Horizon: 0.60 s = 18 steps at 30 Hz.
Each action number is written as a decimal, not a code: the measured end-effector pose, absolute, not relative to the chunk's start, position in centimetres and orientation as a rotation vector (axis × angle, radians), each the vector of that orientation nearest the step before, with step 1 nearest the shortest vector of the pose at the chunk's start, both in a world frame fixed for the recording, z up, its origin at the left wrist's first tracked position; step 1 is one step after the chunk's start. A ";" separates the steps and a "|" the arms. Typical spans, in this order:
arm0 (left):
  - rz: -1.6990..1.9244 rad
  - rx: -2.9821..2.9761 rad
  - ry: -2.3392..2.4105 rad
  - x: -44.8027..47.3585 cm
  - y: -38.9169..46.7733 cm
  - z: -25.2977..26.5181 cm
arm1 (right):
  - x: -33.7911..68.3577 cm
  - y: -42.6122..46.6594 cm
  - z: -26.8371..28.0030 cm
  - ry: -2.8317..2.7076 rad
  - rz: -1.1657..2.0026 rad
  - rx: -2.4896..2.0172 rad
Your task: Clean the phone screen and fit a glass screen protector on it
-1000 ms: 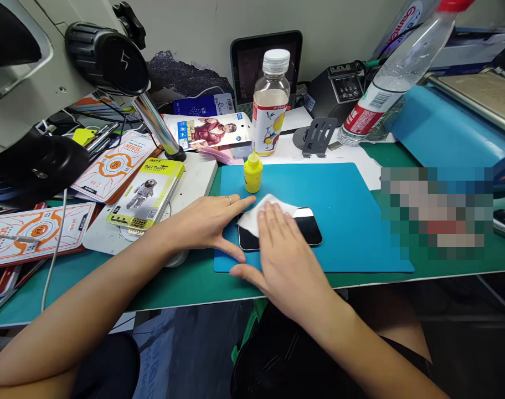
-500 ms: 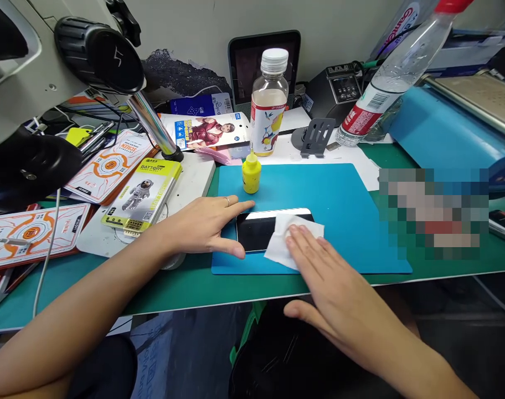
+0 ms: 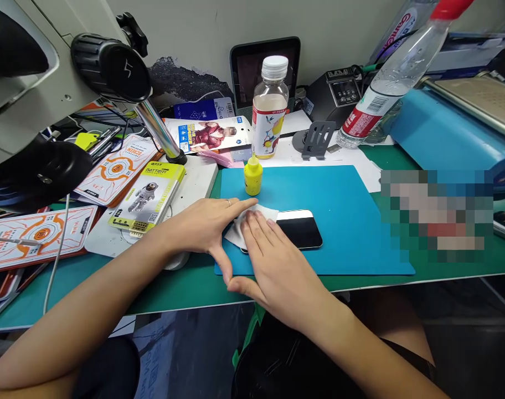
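A smartphone [image 3: 299, 230] lies flat on a blue mat [image 3: 339, 205], its dark glossy screen facing up. My right hand [image 3: 277, 260] presses a white wipe [image 3: 236, 235] against the phone's left end. Its fingers are stretched flat over the wipe and its thumb stands apart. My left hand [image 3: 206, 227] is open beside that same end, thumb and fingers spread around it. Whether it touches the phone is hidden by the wipe and my right hand. Just behind the hands, a small yellow squeeze bottle [image 3: 253, 176] with a pointed tip stands upright on the mat.
A microscope [image 3: 111, 66] overhangs the left side above its pale base [image 3: 194, 183]. Boxes, one a battery box [image 3: 148, 194], crowd the left. A drink bottle [image 3: 270, 111], a phone stand [image 3: 314, 138] and a leaning water bottle [image 3: 381, 100] line the back. A blurred patch covers something at right.
My right hand has slid the wipe leftward across the screen, uncovering the phone's right end. The phone sits slightly further right in view. My left thumb now points lower, close to my right thumb.
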<state>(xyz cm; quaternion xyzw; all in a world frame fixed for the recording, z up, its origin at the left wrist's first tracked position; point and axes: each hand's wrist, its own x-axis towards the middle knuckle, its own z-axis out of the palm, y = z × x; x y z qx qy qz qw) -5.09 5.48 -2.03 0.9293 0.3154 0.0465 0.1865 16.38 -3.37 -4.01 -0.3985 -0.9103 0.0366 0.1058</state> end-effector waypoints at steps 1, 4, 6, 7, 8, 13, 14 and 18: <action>0.121 2.610 0.894 -5.1 5.5 -2.0 | 16.6 -3.8 -4.1 -2.693 0.104 -1.132; 0.080 2.614 0.935 -5.0 5.4 -1.9 | 18.2 -5.2 -4.3 -2.719 0.049 -1.088; 0.050 2.638 0.967 -4.8 5.3 -1.7 | 19.6 -6.0 -4.4 -2.719 -0.016 -1.118; 0.035 2.656 0.976 -4.7 5.2 -1.7 | 20.4 -6.1 -4.4 -2.713 -0.055 -1.147; 0.018 2.679 0.980 -4.7 5.1 -1.6 | 21.2 -6.2 -4.4 -2.703 -0.097 -1.177; -0.054 2.813 0.975 -4.4 4.6 -1.3 | 23.8 -5.3 -4.2 -2.640 -0.203 -1.301; -0.056 2.831 0.969 -4.3 4.5 -1.3 | 24.0 -5.1 -4.1 -2.644 -0.175 -1.321; 0.002 2.871 0.942 -4.2 4.3 -1.5 | 23.4 -4.1 -3.7 -2.652 -0.005 -1.431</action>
